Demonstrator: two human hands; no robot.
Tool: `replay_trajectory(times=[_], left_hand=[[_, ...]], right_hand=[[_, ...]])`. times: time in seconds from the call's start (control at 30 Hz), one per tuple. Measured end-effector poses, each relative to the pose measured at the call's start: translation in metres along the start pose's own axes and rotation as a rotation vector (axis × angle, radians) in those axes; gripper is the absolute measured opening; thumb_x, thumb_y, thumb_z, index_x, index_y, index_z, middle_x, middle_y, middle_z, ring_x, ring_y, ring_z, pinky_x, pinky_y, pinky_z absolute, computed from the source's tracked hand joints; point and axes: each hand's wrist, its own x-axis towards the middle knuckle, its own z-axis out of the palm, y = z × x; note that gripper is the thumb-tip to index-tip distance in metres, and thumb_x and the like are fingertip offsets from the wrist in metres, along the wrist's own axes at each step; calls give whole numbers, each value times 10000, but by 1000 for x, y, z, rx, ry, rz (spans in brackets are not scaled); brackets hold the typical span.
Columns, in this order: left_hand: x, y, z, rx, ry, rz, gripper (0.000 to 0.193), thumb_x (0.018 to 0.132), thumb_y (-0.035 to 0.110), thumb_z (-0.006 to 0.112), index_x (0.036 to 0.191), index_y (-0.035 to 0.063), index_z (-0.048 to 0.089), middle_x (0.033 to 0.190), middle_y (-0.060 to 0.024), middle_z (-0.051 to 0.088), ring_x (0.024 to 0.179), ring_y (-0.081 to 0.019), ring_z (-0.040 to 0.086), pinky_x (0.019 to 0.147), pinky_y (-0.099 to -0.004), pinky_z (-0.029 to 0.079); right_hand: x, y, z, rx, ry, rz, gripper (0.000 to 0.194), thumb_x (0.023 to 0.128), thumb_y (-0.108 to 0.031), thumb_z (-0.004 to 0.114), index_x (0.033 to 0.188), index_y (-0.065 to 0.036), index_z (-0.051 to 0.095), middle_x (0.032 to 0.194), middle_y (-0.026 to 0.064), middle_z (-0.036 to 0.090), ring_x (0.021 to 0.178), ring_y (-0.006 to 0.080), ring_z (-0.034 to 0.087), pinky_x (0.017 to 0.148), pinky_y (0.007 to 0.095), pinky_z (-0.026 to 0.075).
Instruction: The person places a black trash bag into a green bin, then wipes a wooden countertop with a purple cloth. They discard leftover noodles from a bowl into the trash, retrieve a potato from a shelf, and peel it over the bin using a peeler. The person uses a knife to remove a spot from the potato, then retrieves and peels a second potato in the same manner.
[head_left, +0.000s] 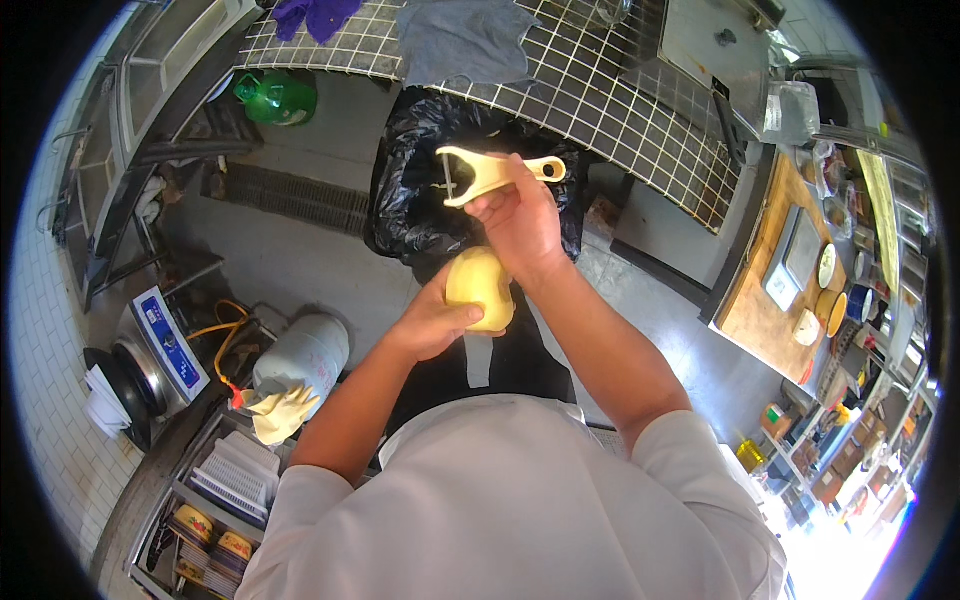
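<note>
My left hand (439, 319) grips a peeled yellow potato (480, 291), with the thumb across its lower side. Just above it, my right hand (525, 217) holds a cream-coloured Y-shaped peeler (491, 174) by its handle. The metal blade points to the left and is apart from the potato. Both hands are in front of my body, at the near edge of a bin lined with a black plastic bag (397, 187). Some thin scraps show at the bag's opening. The fingers under the potato are partly hidden.
Beyond the bin runs a white wire grid (592, 82) with a grey cloth (465, 41) on it. A gas cylinder (304, 356) and an induction cooker (169, 341) stand at the left. At the right, a wooden board (757, 315) bears a scale (795, 255) and bowls.
</note>
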Motion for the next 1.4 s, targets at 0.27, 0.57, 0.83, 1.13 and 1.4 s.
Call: replay_trajectory(times=[0.27, 0.57, 0.83, 1.13, 1.4], left_hand=[[13, -29, -27, 757, 242, 334, 846, 682, 153, 925, 1402, 47, 494, 1276, -110, 639, 1128, -212, 652, 970, -358, 528], [9, -3, -27, 957, 319, 296, 805, 635, 139, 925, 1342, 38, 554, 1231, -113, 663, 1120, -233, 654, 993, -362, 511], [17, -2, -43, 1370, 503, 386, 818, 634, 140, 937, 1344, 52, 540, 1243, -155, 666, 1160, -330, 654, 1002, -392, 515], [9, -4, -38, 1329, 423, 466, 808, 633, 121, 943, 1330, 57, 539, 1273, -147, 655, 1167, -309, 649, 992, -391, 523], [7, -20, -52, 546, 289, 230, 874, 647, 38, 917, 1414, 51, 498, 1278, -57, 628, 1188, -159, 594, 1037, -338, 488]], right_hand=[[-24, -28, 18, -485, 13, -243, 247, 1057, -235, 590, 1011, -7, 671, 871, 74, 708, 618, 91, 587, 540, 237, 464], [9, -46, -40, -1521, -179, -380, 237, 966, -216, 711, 903, 12, 708, 732, 113, 710, 597, 202, 672, 573, 362, 521], [-19, -34, -48, -1089, 160, -203, 186, 1007, -165, 675, 970, 14, 709, 746, 66, 712, 557, 106, 639, 502, 265, 503], [9, -17, -69, -1097, 146, -74, 267, 979, -259, 707, 939, 5, 716, 696, 60, 698, 536, 145, 641, 520, 282, 504], [-35, -33, -44, -914, 2, -164, 168, 1028, -154, 631, 1019, 8, 673, 797, 66, 694, 584, 100, 618, 524, 236, 494]])
